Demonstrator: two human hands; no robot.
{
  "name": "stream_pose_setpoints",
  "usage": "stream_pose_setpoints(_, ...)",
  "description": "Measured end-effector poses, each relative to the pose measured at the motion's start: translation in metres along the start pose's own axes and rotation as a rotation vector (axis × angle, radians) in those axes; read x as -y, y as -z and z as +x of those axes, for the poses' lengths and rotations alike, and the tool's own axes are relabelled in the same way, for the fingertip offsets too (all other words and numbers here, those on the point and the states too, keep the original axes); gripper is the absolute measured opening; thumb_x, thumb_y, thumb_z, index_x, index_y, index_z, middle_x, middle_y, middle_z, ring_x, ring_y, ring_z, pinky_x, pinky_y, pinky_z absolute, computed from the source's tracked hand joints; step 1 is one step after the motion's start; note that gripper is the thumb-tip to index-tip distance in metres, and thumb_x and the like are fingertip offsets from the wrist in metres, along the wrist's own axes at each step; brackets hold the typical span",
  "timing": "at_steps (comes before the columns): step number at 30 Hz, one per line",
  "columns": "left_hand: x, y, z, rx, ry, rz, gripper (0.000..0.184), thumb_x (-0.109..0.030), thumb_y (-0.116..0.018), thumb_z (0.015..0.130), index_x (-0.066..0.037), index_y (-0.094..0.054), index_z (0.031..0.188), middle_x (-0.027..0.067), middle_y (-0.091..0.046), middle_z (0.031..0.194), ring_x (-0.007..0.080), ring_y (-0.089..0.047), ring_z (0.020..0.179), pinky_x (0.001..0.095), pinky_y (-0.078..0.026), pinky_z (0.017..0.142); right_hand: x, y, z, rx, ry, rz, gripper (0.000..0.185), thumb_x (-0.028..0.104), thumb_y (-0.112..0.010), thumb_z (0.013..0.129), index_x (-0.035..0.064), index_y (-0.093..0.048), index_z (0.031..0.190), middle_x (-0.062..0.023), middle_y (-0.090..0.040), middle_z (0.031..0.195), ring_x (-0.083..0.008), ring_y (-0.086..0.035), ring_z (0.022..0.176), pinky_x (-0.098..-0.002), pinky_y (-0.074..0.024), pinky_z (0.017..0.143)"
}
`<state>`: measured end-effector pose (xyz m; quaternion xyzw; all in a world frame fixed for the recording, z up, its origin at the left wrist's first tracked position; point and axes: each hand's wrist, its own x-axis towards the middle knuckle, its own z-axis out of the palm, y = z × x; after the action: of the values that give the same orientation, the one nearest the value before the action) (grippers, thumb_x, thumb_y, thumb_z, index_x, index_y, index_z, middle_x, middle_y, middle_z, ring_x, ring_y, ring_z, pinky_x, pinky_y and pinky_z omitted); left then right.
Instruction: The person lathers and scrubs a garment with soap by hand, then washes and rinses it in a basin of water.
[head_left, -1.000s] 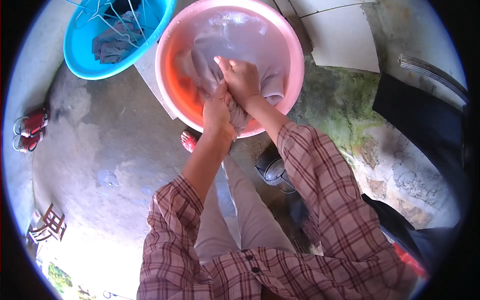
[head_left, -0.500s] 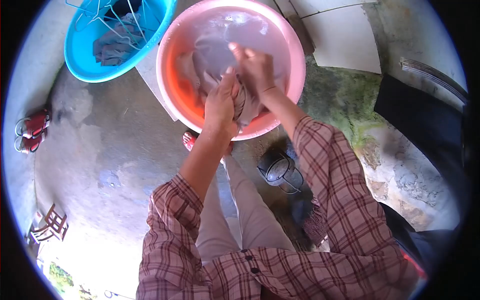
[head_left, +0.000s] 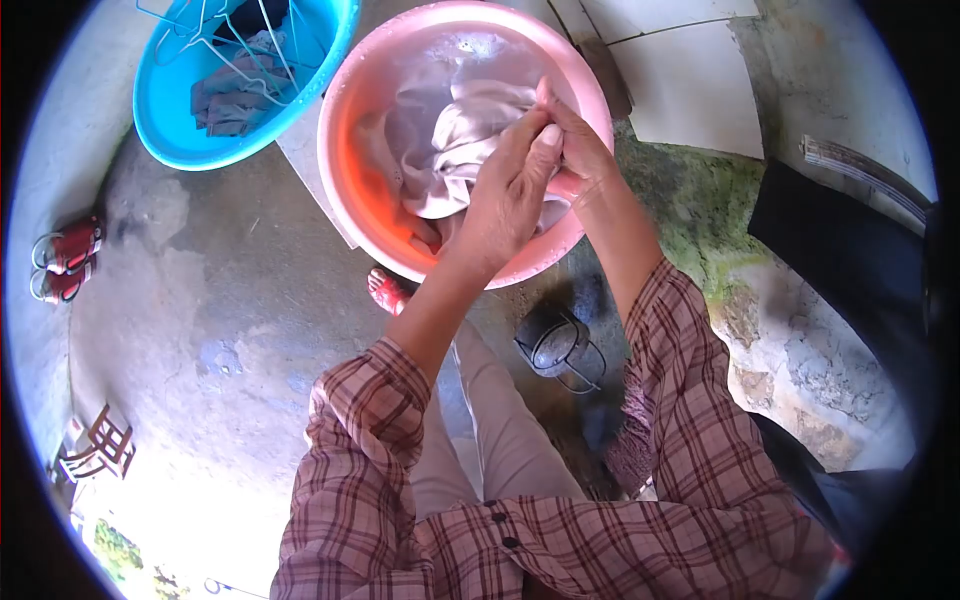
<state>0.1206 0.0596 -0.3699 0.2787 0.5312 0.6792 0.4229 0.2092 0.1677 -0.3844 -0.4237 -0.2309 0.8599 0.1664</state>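
A pink basin [head_left: 345, 85] holds cloudy water and a light-coloured wet cloth [head_left: 470, 125], which lies bunched up in the middle. My left hand [head_left: 510, 185] is over the basin's right part, its fingers closed at the cloth's edge. Close against it, my right hand [head_left: 580, 145] is bent with its fingers pressed together near the basin's right wall. The two hands touch, and they cover whatever part of the cloth lies between them.
A blue basin [head_left: 185, 155] with clothes and wire hangers [head_left: 240, 55] stands at the upper left. A dark pot-like container [head_left: 555, 340] is below the pink basin. Red shoes [head_left: 68, 262] and a small wooden chair [head_left: 105, 440] are at the far left.
Both hands have moved to the right within the basin and come together again. The cloth has spread out and now shows as a raised bunch left of them.
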Motion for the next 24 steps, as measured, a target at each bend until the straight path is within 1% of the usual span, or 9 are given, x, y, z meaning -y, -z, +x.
stream_pose_setpoints(4, 0.01, 0.027, -0.004, -0.189, 0.047, 0.052, 0.023, -0.011, -0.056, 0.09, 0.001, -0.057, 0.11, 0.0113, -0.062, 0.103, 0.0192, -0.061, 0.094, 0.0277, -0.046, 0.085, 0.007, 0.001, -0.005, 0.066, 0.104, 0.142, 0.038, 0.03, -0.055, 0.092, 0.0024, -0.052, 0.118, -0.0118, -0.06, 0.11, -0.0232, -0.063, 0.094, -0.0414, -0.0518, 0.085)
stream_pose_setpoints(6, 0.016, 0.053, 0.0, -0.289, 0.118, 0.373, 0.026, 0.0, -0.056, 0.084, -0.003, -0.057, 0.11, 0.0103, -0.062, 0.102, 0.0162, -0.061, 0.091, 0.0275, -0.047, 0.081, 0.016, -0.008, -0.013, 0.016, 0.132, 0.132, 0.04, 0.03, -0.055, 0.092, 0.0025, -0.05, 0.12, -0.0125, -0.059, 0.114, -0.0238, -0.062, 0.096, -0.0435, -0.0504, 0.087)
stream_pose_setpoints(7, 0.022, 0.063, 0.004, -0.287, 0.083, 0.388, 0.034, 0.002, -0.054, 0.082, -0.006, -0.057, 0.115, 0.01, -0.063, 0.102, 0.0144, -0.061, 0.086, 0.0272, -0.048, 0.075, 0.021, -0.026, -0.023, -0.036, 0.123, 0.152, 0.042, 0.031, -0.052, 0.093, 0.0061, -0.046, 0.126, -0.0128, -0.057, 0.117, -0.0206, -0.065, 0.085, -0.0365, -0.0569, 0.067)
stream_pose_setpoints(10, 0.017, 0.07, 0.01, -0.038, 0.079, 0.419, 0.045, 0.0, -0.057, 0.079, -0.008, -0.053, 0.123, 0.0112, -0.063, 0.104, 0.0155, -0.062, 0.088, 0.0277, -0.048, 0.074, 0.028, -0.001, -0.022, 0.158, 0.124, 0.075, 0.046, 0.032, -0.045, 0.096, 0.004, -0.041, 0.132, -0.0121, -0.052, 0.127, -0.0257, -0.055, 0.109, -0.0421, -0.0454, 0.092)
stream_pose_setpoints(12, 0.023, 0.074, 0.018, 0.161, 0.235, 0.517, 0.057, -0.003, -0.061, 0.075, -0.01, -0.047, 0.13, 0.0167, -0.06, 0.113, 0.0262, -0.062, 0.095, 0.0349, -0.047, 0.081, 0.031, 0.005, -0.023, 0.217, 0.137, 0.035, 0.049, 0.034, -0.042, 0.097, 0.0031, -0.039, 0.135, -0.0126, -0.05, 0.131, -0.0273, -0.051, 0.117, -0.044, -0.0409, 0.101)
stream_pose_setpoints(15, 0.032, 0.077, 0.021, 0.354, 0.272, 0.739, 0.059, -0.011, -0.063, 0.075, -0.014, -0.045, 0.132, 0.0198, -0.059, 0.109, 0.0339, -0.058, 0.098, 0.0419, -0.044, 0.087, 0.035, 0.0, -0.028, 0.285, 0.195, 0.107, 0.049, 0.034, -0.042, 0.097, 0.0028, -0.039, 0.134, -0.013, -0.05, 0.13, -0.0275, -0.05, 0.118, -0.0443, -0.0412, 0.1)
stream_pose_setpoints(17, 0.031, 0.08, 0.015, 0.382, 0.248, 0.881, 0.047, -0.014, -0.062, 0.077, -0.012, -0.052, 0.123, 0.0182, -0.061, 0.101, 0.0329, -0.058, 0.099, 0.0412, -0.045, 0.086, 0.041, -0.005, -0.031, 0.396, 0.223, 0.195, 0.049, 0.035, -0.042, 0.097, 0.0026, -0.039, 0.134, -0.0133, -0.05, 0.13, -0.0281, -0.05, 0.118, -0.0447, -0.0415, 0.1)
stream_pose_setpoints(21, 0.041, 0.097, 0.015, 0.303, 0.118, 0.955, 0.022, -0.018, -0.06, 0.08, -0.007, -0.065, 0.098, 0.0154, -0.062, 0.089, 0.0326, -0.057, 0.097, 0.0399, -0.044, 0.087, 0.051, -0.002, -0.038, 0.352, 0.224, 0.236, 0.046, 0.029, -0.044, 0.096, 0.002, -0.04, 0.133, -0.0143, -0.05, 0.131, -0.0304, -0.05, 0.118, -0.0464, -0.0411, 0.1)
stream_pose_setpoints(24, 0.039, 0.117, 0.024, 0.228, -0.071, 0.899, 0.014, -0.017, -0.06, 0.082, -0.005, -0.067, 0.083, 0.0131, -0.061, 0.082, 0.0292, -0.057, 0.085, 0.0376, -0.044, 0.086, 0.055, 0.01, -0.036, 0.227, 0.283, 0.122, 0.043, 0.022, -0.046, 0.095, 0.0021, -0.04, 0.133, -0.0152, -0.051, 0.129, -0.0304, -0.051, 0.117, -0.047, -0.0411, 0.099)
